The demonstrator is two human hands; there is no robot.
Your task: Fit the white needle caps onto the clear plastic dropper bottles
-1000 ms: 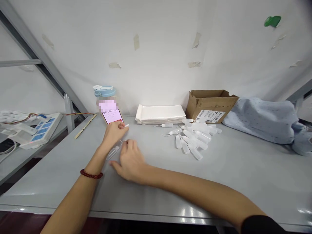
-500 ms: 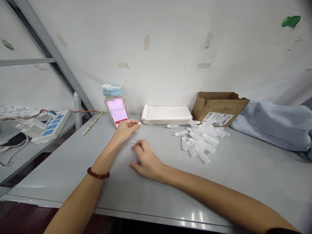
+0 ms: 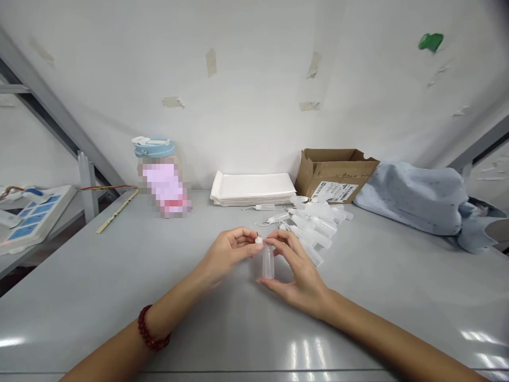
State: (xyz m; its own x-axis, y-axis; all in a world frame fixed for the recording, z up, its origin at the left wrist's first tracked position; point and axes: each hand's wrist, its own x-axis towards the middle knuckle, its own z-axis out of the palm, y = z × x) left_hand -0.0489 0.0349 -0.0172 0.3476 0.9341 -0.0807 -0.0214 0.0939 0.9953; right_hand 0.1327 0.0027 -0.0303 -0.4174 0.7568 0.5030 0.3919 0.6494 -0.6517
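My left hand [image 3: 234, 249] pinches a small white cap [image 3: 259, 241] between thumb and fingertips. Close beside it, my right hand [image 3: 296, 265] grips a clear plastic bottle [image 3: 268, 262], thumb at its lower end and fingers at its top. The cap is just left of the bottle's upper end; whether they touch I cannot tell. Behind my right hand lies a pile of translucent bottles [image 3: 318, 223]. One thin bottle with a curved tip [image 3: 264, 207] lies apart, near the white stack.
A stack of white envelopes [image 3: 254, 187] lies by the wall, with an open cardboard box [image 3: 338, 178] and a blue-grey cloth [image 3: 413, 196] to its right. At the left are a blue-lidded container [image 3: 154, 148], a thin stick [image 3: 117, 212] and a power strip [image 3: 37, 217].
The view has shifted right. Both hands have come together in front of the pile, and the bottle now shows in my right hand. The left hand has moved away from the phone with the cap.
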